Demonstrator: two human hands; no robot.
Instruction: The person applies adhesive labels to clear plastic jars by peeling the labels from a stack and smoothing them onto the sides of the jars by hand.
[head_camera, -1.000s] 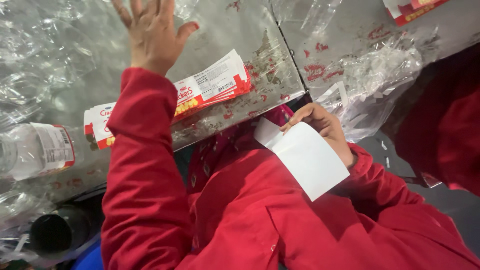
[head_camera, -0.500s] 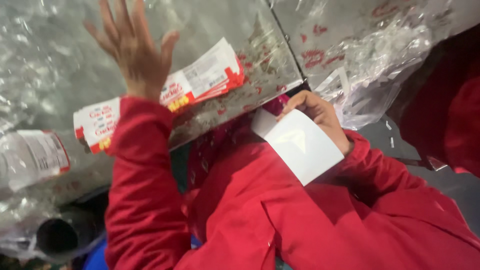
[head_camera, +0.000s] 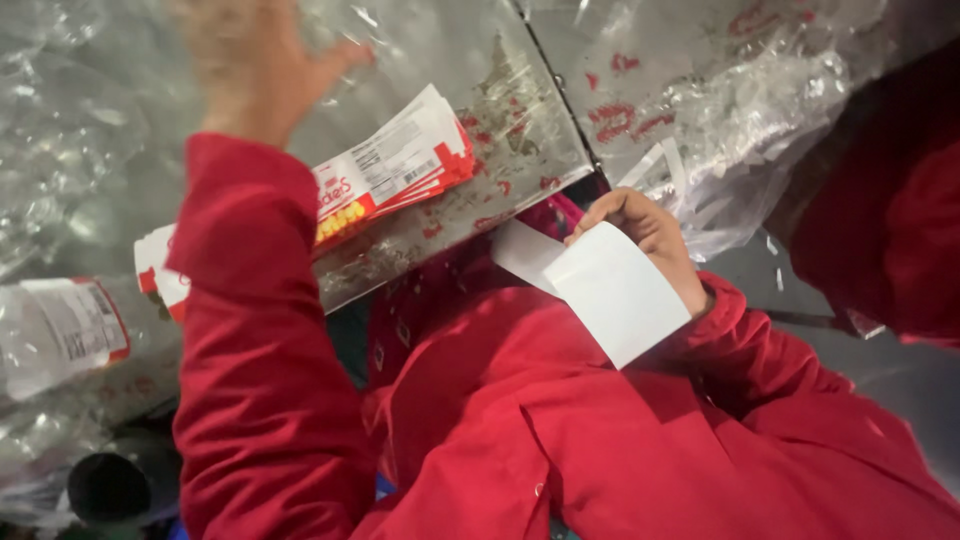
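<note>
Your right hand (head_camera: 645, 235) grips a blank white paper sheet (head_camera: 610, 290) against your red jacket, its long axis slanting from upper left to lower right. Your blurred left hand (head_camera: 250, 60) hovers with fingers spread over the stack of red-and-white printed labels (head_camera: 395, 170) on the plastic-covered table (head_camera: 520, 130).

The left hand (head_camera: 262, 62) is reaching out over the counter (head_camera: 520, 130) on a straightened, red-sleeved arm, fingers spread wide and blurred. The right hand (head_camera: 640, 235) is staying just off the counter's near edge, elbow bent, fingers closing around a white sheet (head_camera: 600, 285).
</note>
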